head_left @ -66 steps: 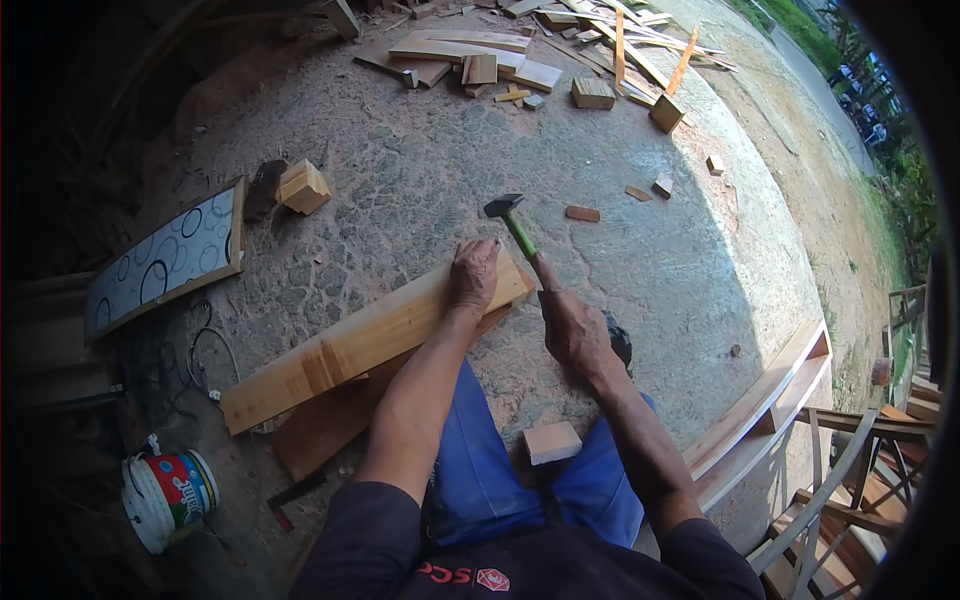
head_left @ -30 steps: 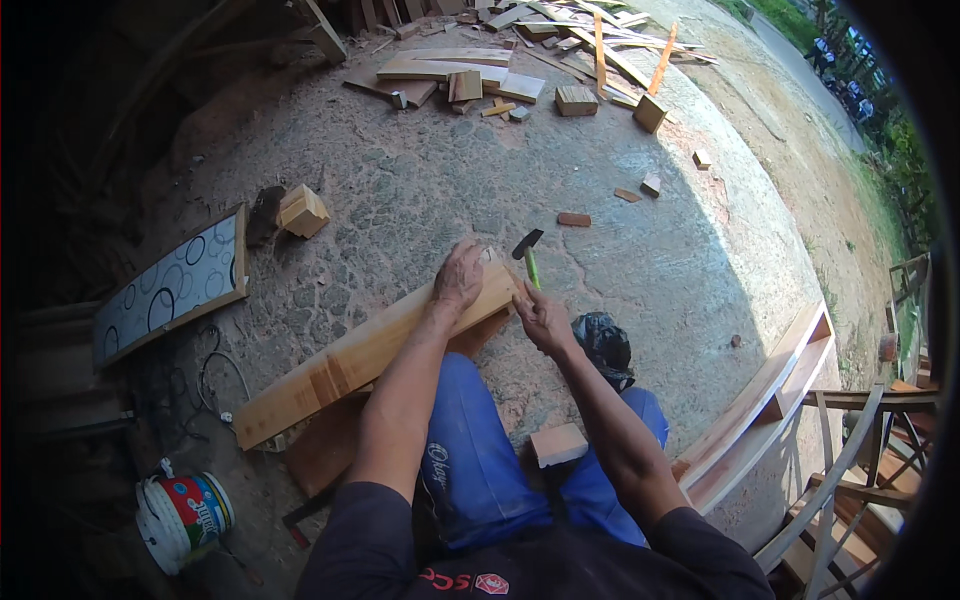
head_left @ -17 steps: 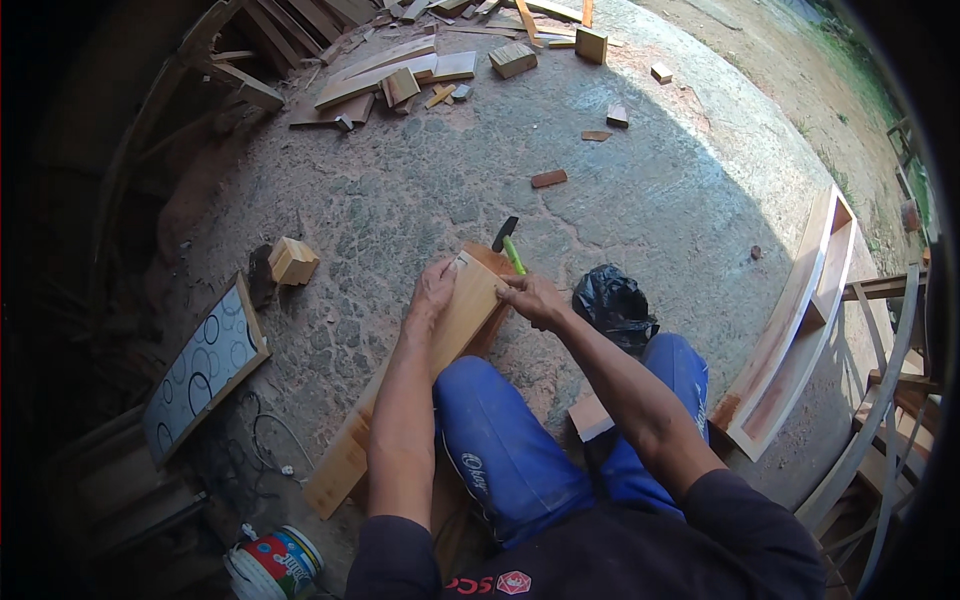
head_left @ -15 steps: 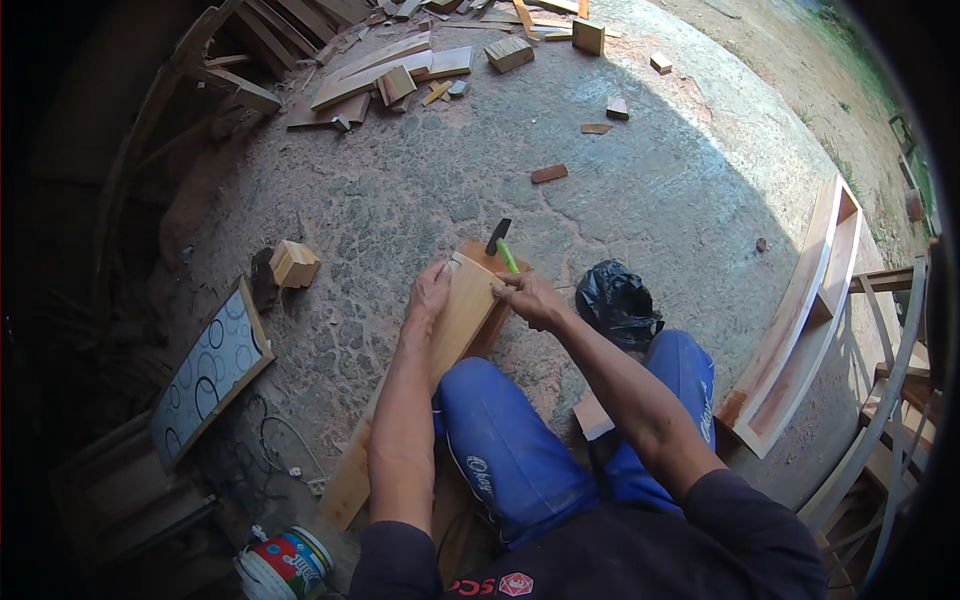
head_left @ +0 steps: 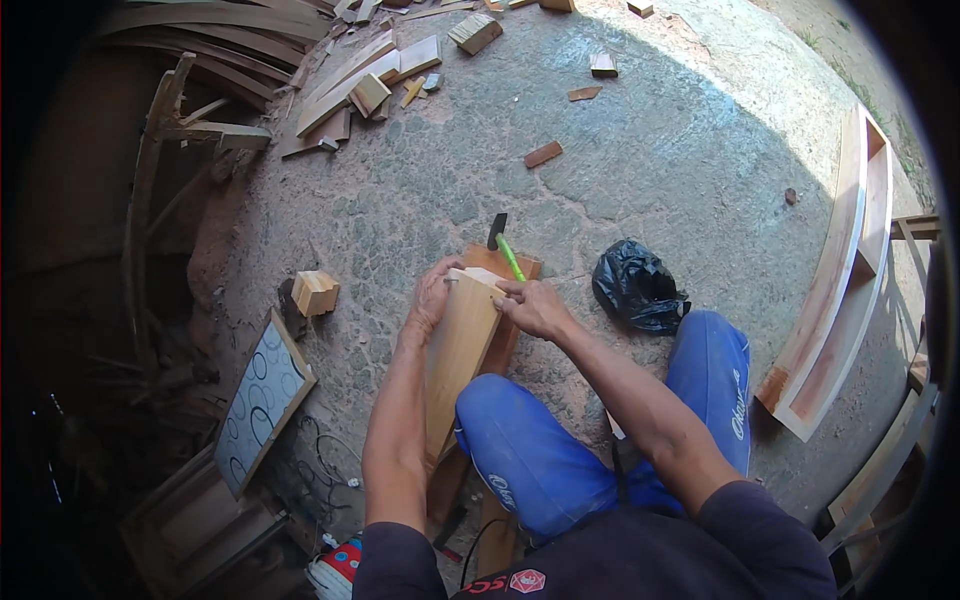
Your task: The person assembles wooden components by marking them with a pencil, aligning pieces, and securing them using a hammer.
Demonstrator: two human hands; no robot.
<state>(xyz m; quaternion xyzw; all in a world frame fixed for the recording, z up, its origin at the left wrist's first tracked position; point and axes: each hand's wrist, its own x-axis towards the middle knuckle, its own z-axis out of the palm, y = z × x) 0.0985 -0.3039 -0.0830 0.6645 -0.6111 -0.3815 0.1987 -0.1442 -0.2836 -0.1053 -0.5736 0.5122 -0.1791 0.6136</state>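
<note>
The person's left hand (head_left: 432, 293) is near the middle of the frame. Its fingers are bent around the left side of a pale board (head_left: 462, 350), close to the far end. The pale board runs from there down toward the bottom of the frame, beside the person's left knee. A darker board (head_left: 508, 325) lies under it and sticks out on the right.

The right hand (head_left: 538, 308) is curled, holding a hammer (head_left: 510, 257) by its green handle. Its fingertips are right at the board's right corner; whether they pinch something small there, one cannot tell. The hammer's dark head points up.

A black bag (head_left: 640, 288) sits right of the middle. A wood block (head_left: 315, 292) sits on the left.
</note>
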